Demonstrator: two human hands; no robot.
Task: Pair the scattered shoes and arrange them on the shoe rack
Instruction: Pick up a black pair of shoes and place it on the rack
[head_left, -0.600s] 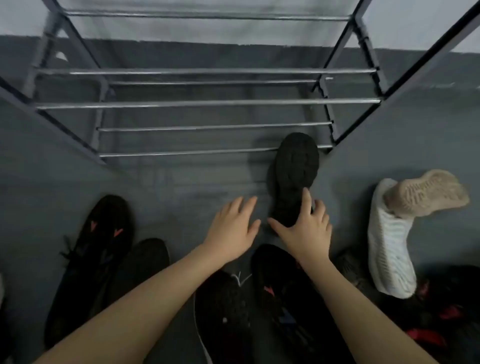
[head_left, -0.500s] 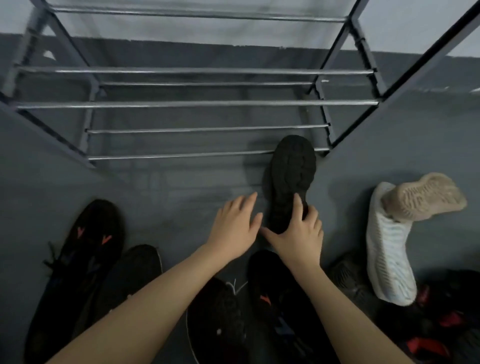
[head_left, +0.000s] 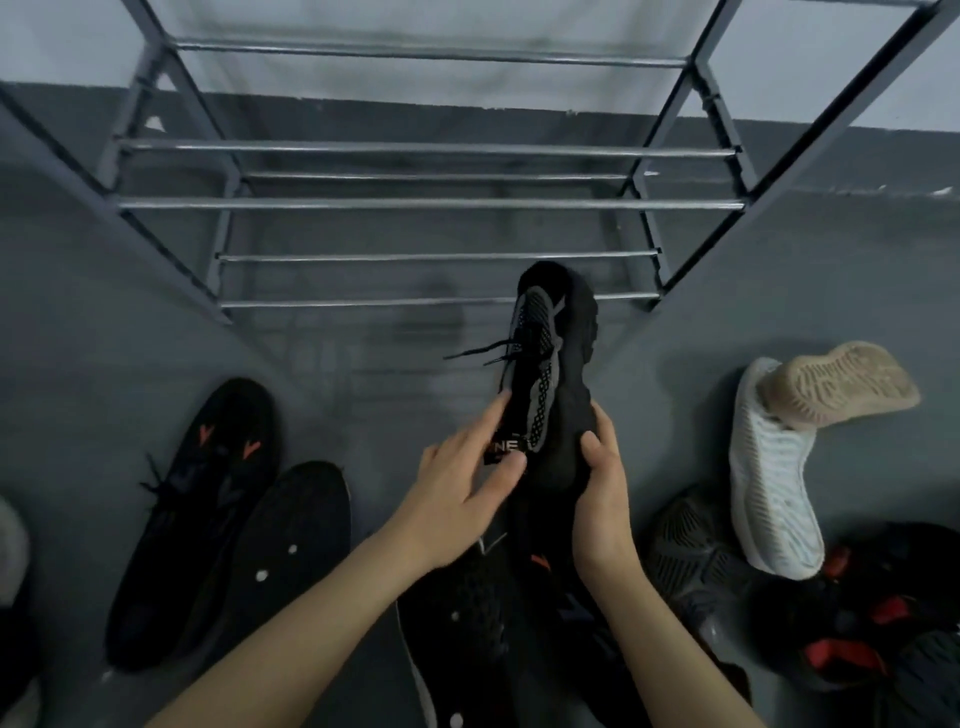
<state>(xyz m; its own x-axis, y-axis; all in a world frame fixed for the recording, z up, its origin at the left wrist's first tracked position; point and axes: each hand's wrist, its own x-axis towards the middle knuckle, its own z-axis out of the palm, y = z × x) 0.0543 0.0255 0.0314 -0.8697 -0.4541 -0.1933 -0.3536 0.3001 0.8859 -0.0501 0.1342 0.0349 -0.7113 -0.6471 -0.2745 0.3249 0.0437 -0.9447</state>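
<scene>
A black and grey knit sneaker (head_left: 550, 374) is held on its side just in front of the shoe rack (head_left: 426, 202), toe toward the lowest bars. My right hand (head_left: 597, 499) grips its heel from the sole side. My left hand (head_left: 462, 488) pinches the heel tab with thumb and fingers. Its lace hangs loose to the left. The metal-bar rack holds no shoes in view.
On the grey floor lie a black sneaker with orange marks (head_left: 208, 499), a black sole-up shoe (head_left: 291, 551), dark shoes (head_left: 467, 623) under my arms, a dark knit shoe (head_left: 691, 556), a white pair (head_left: 774, 467) and red-black shoes (head_left: 857, 639) at right.
The black sneaker lay sole-up on the floor under my right hand. Now both hands hold it, lifted and turned on its side so its knit upper shows.
</scene>
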